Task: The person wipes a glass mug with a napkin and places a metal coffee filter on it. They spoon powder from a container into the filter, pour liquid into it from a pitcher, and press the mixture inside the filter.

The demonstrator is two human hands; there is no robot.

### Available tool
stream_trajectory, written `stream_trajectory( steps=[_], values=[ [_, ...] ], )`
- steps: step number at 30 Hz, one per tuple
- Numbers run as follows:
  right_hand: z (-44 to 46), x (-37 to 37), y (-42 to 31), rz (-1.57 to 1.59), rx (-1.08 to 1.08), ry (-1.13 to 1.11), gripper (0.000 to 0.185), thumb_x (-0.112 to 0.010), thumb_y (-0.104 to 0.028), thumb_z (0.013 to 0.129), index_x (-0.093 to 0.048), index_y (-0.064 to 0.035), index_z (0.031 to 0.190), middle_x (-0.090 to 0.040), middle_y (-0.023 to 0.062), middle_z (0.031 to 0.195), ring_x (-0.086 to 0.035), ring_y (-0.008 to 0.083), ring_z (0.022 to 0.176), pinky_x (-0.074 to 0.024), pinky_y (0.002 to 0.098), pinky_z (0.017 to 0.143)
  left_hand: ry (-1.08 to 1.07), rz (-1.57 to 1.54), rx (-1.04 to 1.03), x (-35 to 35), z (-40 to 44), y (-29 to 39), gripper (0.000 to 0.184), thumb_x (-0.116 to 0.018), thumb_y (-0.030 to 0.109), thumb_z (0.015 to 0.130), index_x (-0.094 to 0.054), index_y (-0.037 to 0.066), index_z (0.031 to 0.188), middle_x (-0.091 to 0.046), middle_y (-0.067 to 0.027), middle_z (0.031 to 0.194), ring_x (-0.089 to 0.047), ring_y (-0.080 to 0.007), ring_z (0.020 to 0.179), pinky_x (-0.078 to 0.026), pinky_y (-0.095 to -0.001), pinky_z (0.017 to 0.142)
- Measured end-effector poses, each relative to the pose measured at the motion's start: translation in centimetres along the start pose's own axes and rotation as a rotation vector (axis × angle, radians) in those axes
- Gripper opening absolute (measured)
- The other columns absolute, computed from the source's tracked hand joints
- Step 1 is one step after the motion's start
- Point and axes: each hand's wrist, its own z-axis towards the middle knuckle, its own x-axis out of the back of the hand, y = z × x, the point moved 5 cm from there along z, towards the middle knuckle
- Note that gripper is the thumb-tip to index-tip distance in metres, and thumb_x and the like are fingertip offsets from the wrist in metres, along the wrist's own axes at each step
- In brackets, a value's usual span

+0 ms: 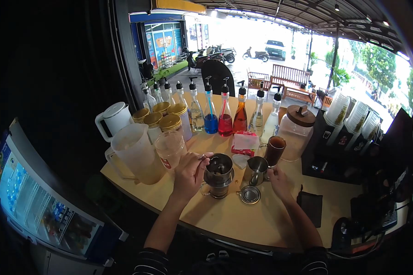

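My left hand [188, 173] pinches a thin metal handle, apparently a spoon [204, 157], at the rim of a metal drip coffee filter [218, 172]. Dark contents show inside the filter, which stands on a glass mug [217, 191]. Closed at the right side of a steel pitcher [256, 171] is my right hand [280, 181]; its fingertips are partly hidden against the pitcher. A round metal lid [250, 195] lies on the table in front of the pitcher. Just behind stands a glass mug of brown drink [276, 149].
Syrup bottles with pumps [225, 114] line the back of the wooden table [206, 217]. Gold-lidded jars [170, 123], plastic jugs [132, 151] and a clear container [171, 145] stand left. A wooden-lidded jar [296, 135], cup rack [348, 133] and black pouch [310, 206] are right.
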Motion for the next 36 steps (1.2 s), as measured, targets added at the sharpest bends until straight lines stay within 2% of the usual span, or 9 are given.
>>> stream_trajectory(
  steps=[2,5,7,12,15,16,17,23,36],
  values=[
    [-0.3,0.3,-2.3,-0.466,0.236,0.074,0.020,-0.060,-0.013,0.089,-0.056,-0.0003,0.103,-0.058,0.0130,0.097,-0.059,0.0200,0.085,-0.0474,0.0314,0.075,-0.003,0.020,-0.046,-0.4,0.3,0.3,0.012,-0.059,0.003,0.088,-0.066,0.001,0.096,-0.062,-0.0063,0.077,-0.058,-0.0200,0.072,-0.046,-0.0319,0.066],
    [-1.5,-1.0,-9.8,-0.376,0.565,0.001,0.031,-0.061,-0.009,0.086,-0.055,0.0000,0.114,-0.054,0.0158,0.106,-0.058,0.0215,0.088,-0.0476,0.0312,0.076,-0.032,0.090,-0.145,-1.1,0.6,1.1,0.009,-0.062,0.004,0.085,-0.066,0.003,0.092,-0.061,-0.0044,0.078,-0.057,-0.0216,0.075,-0.045,-0.0342,0.072],
    [-3.2,-3.2,-15.0,-0.088,0.515,-0.174,0.047,-0.064,-0.006,0.083,-0.051,-0.0028,0.128,-0.053,0.0149,0.104,-0.056,0.0220,0.085,-0.0479,0.0308,0.075,-0.079,0.135,-0.235,-2.0,0.5,2.0,0.012,-0.066,0.004,0.079,-0.066,0.006,0.090,-0.060,-0.0021,0.081,-0.057,-0.0205,0.077,-0.043,-0.0368,0.079],
    [-4.7,-7.0,-19.3,-0.063,0.856,-0.244,0.043,-0.064,0.000,0.083,-0.057,-0.0034,0.125,-0.053,0.0115,0.096,-0.056,0.0194,0.079,-0.0485,0.0285,0.069,-0.157,0.242,-0.326,-4.1,-0.9,2.2,0.024,-0.070,0.011,0.073,-0.064,0.005,0.096,-0.059,-0.0023,0.091,-0.057,-0.0201,0.085,-0.041,-0.0387,0.085],
    [-4.6,-7.3,-18.9,-0.115,0.910,-0.184,0.026,-0.064,0.001,0.083,-0.064,-0.0020,0.109,-0.055,0.0103,0.092,-0.059,0.0222,0.075,-0.0501,0.0304,0.066,-0.168,0.185,-0.248,-3.2,-0.6,1.3,0.036,-0.074,0.021,0.072,-0.062,0.004,0.101,-0.058,-0.0050,0.093,-0.057,-0.0228,0.090,-0.040,-0.0399,0.087],
    [-4.5,-7.5,-18.7,-0.175,0.946,-0.165,0.021,-0.064,0.000,0.083,-0.065,-0.0014,0.104,-0.056,0.0104,0.092,-0.061,0.0237,0.075,-0.0508,0.0313,0.065,-0.154,0.114,-0.047,-2.7,-0.4,0.6,0.048,-0.077,0.029,0.069,-0.060,0.003,0.106,-0.059,-0.0065,0.096,-0.057,-0.0244,0.095,-0.040,-0.0409,0.090],
    [-4.4,-7.6,-18.7,-0.171,0.947,-0.168,0.021,-0.064,0.000,0.083,-0.065,-0.0014,0.104,-0.056,0.0104,0.092,-0.061,0.0237,0.075,-0.0508,0.0313,0.065,-0.140,0.041,0.156,-2.2,-0.4,-0.2,0.061,-0.081,0.037,0.066,-0.059,0.003,0.111,-0.059,-0.0081,0.099,-0.057,-0.0260,0.099,-0.040,-0.0419,0.093],
    [-3.9,-8.1,-18.5,-0.075,0.904,-0.311,0.017,-0.065,-0.002,0.083,-0.063,-0.0004,0.100,-0.061,0.0125,0.095,-0.065,0.0265,0.080,-0.0526,0.0338,0.067,-0.397,-0.087,0.494,-4.5,-2.6,-5.0,0.091,-0.086,0.050,0.053,-0.053,0.000,0.122,-0.059,-0.0149,0.113,-0.059,-0.0280,0.107,-0.046,-0.0391,0.093],
    [-3.1,-6.9,-19.2,-0.026,0.881,-0.279,0.009,-0.062,0.000,0.085,-0.063,0.0014,0.093,-0.064,0.0122,0.095,-0.065,0.0242,0.081,-0.0522,0.0325,0.070,-0.227,-0.181,0.388,-3.5,-1.1,-3.2,0.079,-0.089,0.030,0.054,-0.050,0.003,0.117,-0.056,-0.0096,0.109,-0.056,-0.0219,0.105,-0.044,-0.0338,0.092]
  ],
)
